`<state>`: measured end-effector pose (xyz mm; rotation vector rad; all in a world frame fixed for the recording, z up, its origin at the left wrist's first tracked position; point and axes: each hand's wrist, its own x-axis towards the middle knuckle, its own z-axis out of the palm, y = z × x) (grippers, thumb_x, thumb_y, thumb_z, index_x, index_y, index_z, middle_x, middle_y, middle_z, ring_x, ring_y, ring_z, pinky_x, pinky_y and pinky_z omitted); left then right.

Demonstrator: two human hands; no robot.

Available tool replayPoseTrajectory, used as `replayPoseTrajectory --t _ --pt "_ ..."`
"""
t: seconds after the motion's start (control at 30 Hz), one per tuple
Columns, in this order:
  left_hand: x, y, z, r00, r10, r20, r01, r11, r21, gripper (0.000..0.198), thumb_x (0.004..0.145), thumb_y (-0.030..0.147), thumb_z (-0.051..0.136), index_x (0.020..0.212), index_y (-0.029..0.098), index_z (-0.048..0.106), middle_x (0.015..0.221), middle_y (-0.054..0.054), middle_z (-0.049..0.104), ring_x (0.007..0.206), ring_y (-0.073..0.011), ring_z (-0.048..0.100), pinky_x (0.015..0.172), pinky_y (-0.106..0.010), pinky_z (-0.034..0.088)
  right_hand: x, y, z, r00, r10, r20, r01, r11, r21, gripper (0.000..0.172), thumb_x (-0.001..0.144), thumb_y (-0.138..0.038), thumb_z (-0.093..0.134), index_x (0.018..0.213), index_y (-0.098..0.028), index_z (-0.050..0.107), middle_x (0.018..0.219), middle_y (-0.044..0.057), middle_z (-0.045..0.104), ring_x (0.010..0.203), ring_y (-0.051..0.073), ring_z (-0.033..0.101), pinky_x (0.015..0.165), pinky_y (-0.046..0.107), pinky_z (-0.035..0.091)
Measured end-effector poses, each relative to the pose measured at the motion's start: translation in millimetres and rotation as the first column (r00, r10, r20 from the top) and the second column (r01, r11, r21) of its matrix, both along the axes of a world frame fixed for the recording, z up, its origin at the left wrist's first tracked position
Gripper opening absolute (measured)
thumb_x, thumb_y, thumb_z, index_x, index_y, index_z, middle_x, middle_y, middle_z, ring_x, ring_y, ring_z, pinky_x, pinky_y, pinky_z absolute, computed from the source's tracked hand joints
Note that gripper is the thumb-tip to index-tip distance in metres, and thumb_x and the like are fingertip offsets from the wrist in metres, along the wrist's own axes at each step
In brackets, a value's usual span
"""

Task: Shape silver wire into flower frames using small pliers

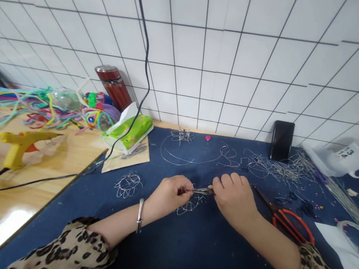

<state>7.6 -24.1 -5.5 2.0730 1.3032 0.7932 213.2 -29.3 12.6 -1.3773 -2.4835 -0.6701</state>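
On the blue tabletop [184, 250], mid-frame, the left hand [168, 195] pinches a beaded wire flower [190, 204]. The right hand [234, 197] is closed round small pliers [203, 191] nipping its wire. This looks like a bending step, which calls for a steady pinch.

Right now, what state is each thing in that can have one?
Small metal pliers: gripped by right hand, tips at the wire.
Silver beaded wire flower: pinched by left hand.
Orange-handled scissors: lying shut.
Black phone: screen dark, leaning on wall.
Red steel flask: upright, capped.
Green tissue pack: open, tissue out.
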Motion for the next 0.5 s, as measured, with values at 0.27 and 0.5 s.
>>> replayPoseTrajectory --t 0.27,0.5 --pt "-0.2 0.4 -2.5 1.000 0.004 -0.004 -0.004 1.000 0.003 0.009 0.071 0.010 0.053 0.070 0.016 0.059 0.062 0.003 0.056 0.053 -0.0077 0.049 0.049 -0.018 0.036 -0.3 0.4 -1.5 1.000 -0.014 0.018 0.014 1.000 0.003 0.023 0.090 -0.027 0.036 0.076 -0.019 0.053 0.069 0.004 0.046 0.070 0.019 0.035 0.062 0.035 0.018" --pt "0.4 0.9 -1.1 1.000 -0.007 -0.013 0.008 1.000 0.023 0.009 0.071 0.009 0.054 0.068 0.016 0.059 0.062 0.003 0.056 0.053 -0.0077 0.048 0.049 -0.018 0.035 -0.1 1.2 -5.0 1.000 -0.004 -0.005 0.003 1.000 -0.011 0.025 0.090 -0.026 0.037 0.070 -0.020 0.050 0.067 0.004 0.046 0.069 0.018 0.034 0.062 0.034 0.018"
